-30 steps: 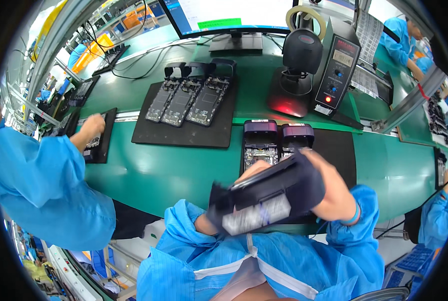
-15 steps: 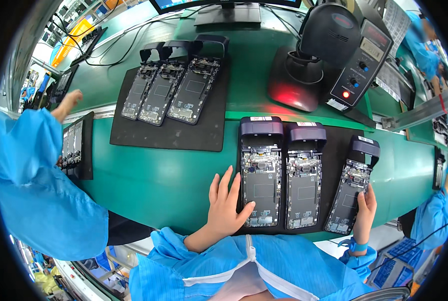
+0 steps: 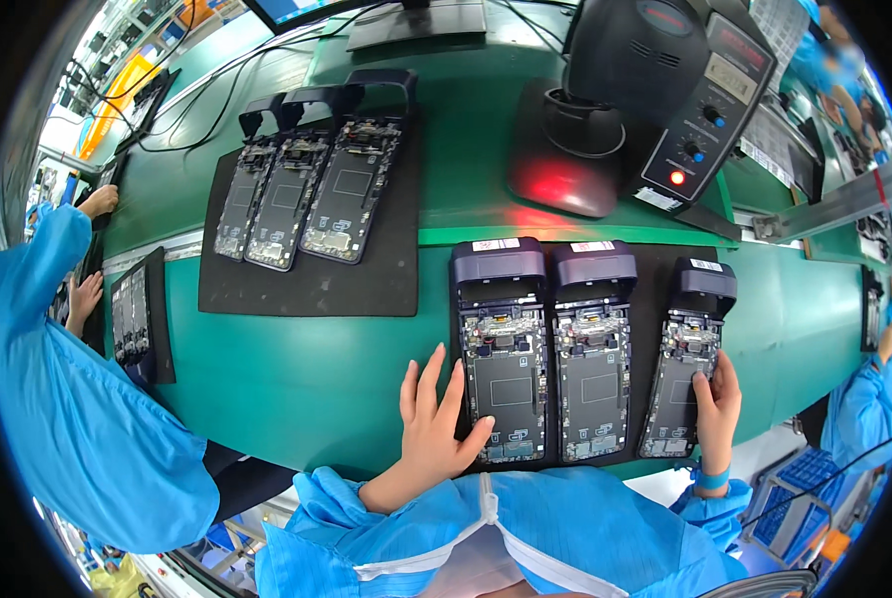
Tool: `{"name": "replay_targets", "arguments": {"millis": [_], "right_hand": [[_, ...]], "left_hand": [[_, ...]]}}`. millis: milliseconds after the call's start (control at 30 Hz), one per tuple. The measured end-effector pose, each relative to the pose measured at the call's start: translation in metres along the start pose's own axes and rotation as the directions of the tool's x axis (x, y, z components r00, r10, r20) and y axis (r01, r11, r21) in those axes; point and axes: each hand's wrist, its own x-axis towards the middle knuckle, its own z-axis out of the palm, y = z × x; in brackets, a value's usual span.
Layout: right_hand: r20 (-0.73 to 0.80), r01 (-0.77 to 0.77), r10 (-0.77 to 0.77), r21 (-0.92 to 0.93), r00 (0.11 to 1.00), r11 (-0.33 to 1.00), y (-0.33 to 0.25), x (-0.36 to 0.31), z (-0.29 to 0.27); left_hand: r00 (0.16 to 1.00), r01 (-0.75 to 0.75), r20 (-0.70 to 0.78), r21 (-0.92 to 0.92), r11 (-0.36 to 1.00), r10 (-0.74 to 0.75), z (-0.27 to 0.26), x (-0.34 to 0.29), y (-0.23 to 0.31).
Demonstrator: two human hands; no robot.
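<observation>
Smooth green tabletop [image 3: 286, 384]: far black mat [image 3: 366, 294], three oblong phones [image 3: 284, 194]; near mat [image 3: 648, 324], three more, left hand [image 3: 431, 424] spread open, thumb [image 3: 478, 431] over the leftmost phone [image 3: 511, 384], right hand [image 3: 720, 399] gripping the rightmost phone [image 3: 673, 394].

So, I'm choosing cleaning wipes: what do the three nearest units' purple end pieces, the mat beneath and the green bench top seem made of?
End pieces: probably moulded plastic, semi-gloss, from their rounded edges and soft highlights. Mat: likely rubber or foam, matte black, showing no shine. Bench top: perhaps rubber or vinyl, smooth with pale sheen.
</observation>
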Motion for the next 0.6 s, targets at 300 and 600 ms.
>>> {"name": "replay_targets", "arguments": {"millis": [300, 600], "right_hand": [[-0.069, -0.015, 0.013, -0.020, 0.998, 1.000, -0.001, -0.001, 0.008], [-0.140, 0.031, -0.074, -0.288, 0.987, 0.957, 0.009, 0.012, -0.013]], "left_hand": [[0.997, -0.023, 0.065, -0.085, 0.996, 0.028, 0.002, -0.006, 0.005], [0.936, 0.224, 0.124, -0.932, 0.284, -0.329, -0.001, -0.008, 0.016]]}}
